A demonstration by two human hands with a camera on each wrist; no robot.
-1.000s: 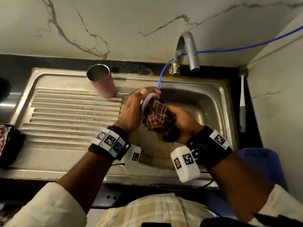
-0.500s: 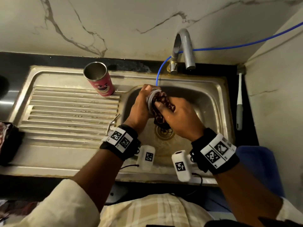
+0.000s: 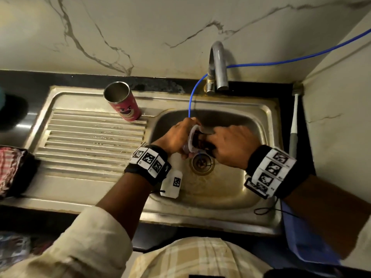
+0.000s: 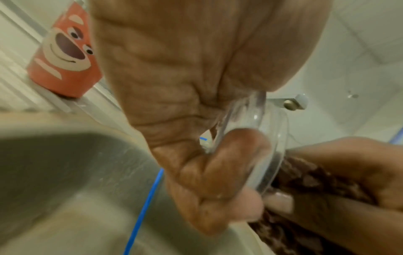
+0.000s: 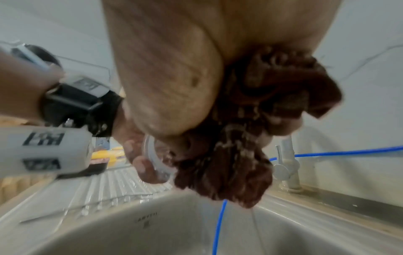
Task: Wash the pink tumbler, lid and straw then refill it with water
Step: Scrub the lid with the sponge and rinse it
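Tumbler [image 3: 122,101]: pink, steel-lined, upright on the back edge of the sink's draining board, left of the basin and well apart from both hands; its mouth is uncovered.
Print on tumbler [image 4: 65,50]: a cartoon bear face with dark nose and grin; no words that I can read.
Lid [image 3: 192,140]: clear plastic, held on edge over the basin, just above the drain.
Left hand [image 3: 176,137]: fingers and thumb curled round the lid's rim, gripping it from the draining-board side.
Right hand [image 3: 230,145]: clamped on a wet, dark red checked cloth [image 5: 250,138], pressing it against the lid's open face.
Sink [image 3: 259,117]: stainless steel; a small stamped mark on the basin wall shows in the right wrist view, too blurred to read.
Blue tube [image 3: 191,99]: thin, runs from the wall past the tap [image 3: 217,65] and down into the basin behind the lid.
Wrist bands [image 3: 149,159]: black, with square black-and-white code markers, one on each wrist; no lettering legible.
Brush [image 3: 294,125]: white and grey handle, lying on the dark counter right of the basin.
Straw: I cannot pick it out for certain.
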